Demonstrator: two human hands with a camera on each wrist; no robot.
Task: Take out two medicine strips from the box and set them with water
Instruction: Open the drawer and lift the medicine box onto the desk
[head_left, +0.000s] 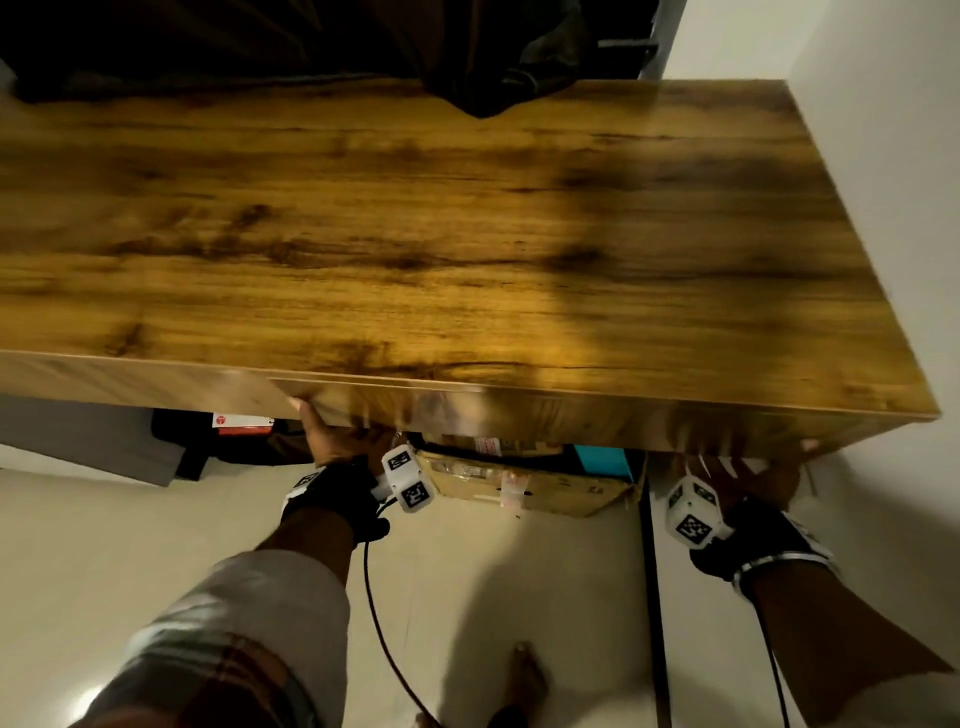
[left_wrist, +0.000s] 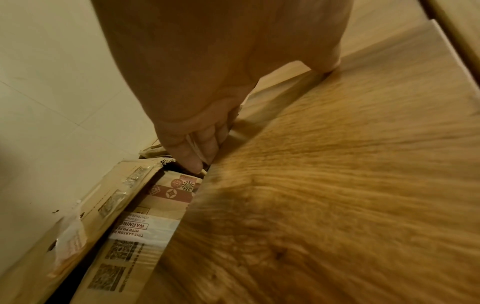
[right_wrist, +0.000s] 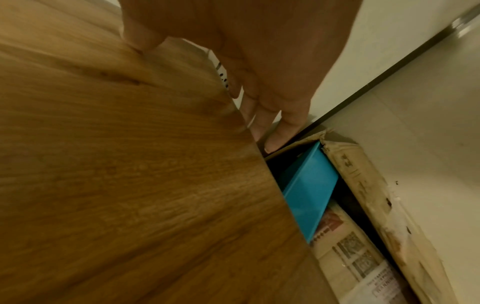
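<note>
No medicine strips or water show in any view. A wide wooden desk (head_left: 415, 234) fills the head view, its top bare. Along its front runs a drawer front panel (head_left: 571, 415). My left hand (head_left: 332, 431) grips the panel's lower edge near its left end, with the thumb on the face and the fingers (left_wrist: 197, 150) hooked underneath. My right hand (head_left: 748, 467) grips the same edge near its right end; its fingers (right_wrist: 272, 123) reach behind the panel and its thumb presses the front. What is behind the panel is hidden.
Under the desk stands a taped cardboard carton (head_left: 530, 483) with a blue box (head_left: 602, 460) inside it. A black bag (head_left: 234, 431) lies on the floor to the left. A white wall (head_left: 883, 156) borders the desk's right side. Dark cloth (head_left: 483, 62) hangs over the back edge.
</note>
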